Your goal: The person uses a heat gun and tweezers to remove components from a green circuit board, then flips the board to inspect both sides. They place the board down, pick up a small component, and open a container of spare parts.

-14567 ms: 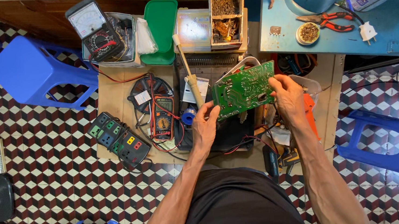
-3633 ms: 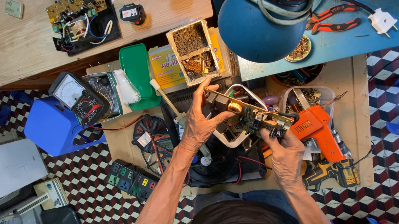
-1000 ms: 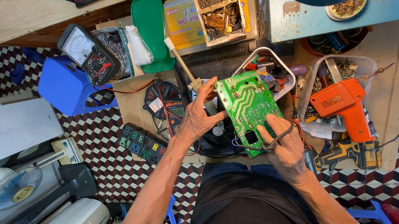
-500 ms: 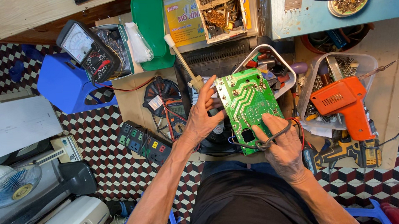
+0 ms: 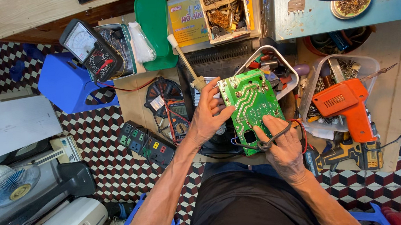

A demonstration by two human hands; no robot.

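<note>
both hands, left hand (image 5: 207, 114) and right hand (image 5: 282, 144), grip the green circuit board (image 5: 251, 109) mid-frame; its dark wire (image 5: 270, 140), seemingly looped over fingers, could snag and tear.

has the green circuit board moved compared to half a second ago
No, hardly at all. The green circuit board sits as before, solder side up, between the white tray and the person's lap, held by left hand and right hand.
</note>
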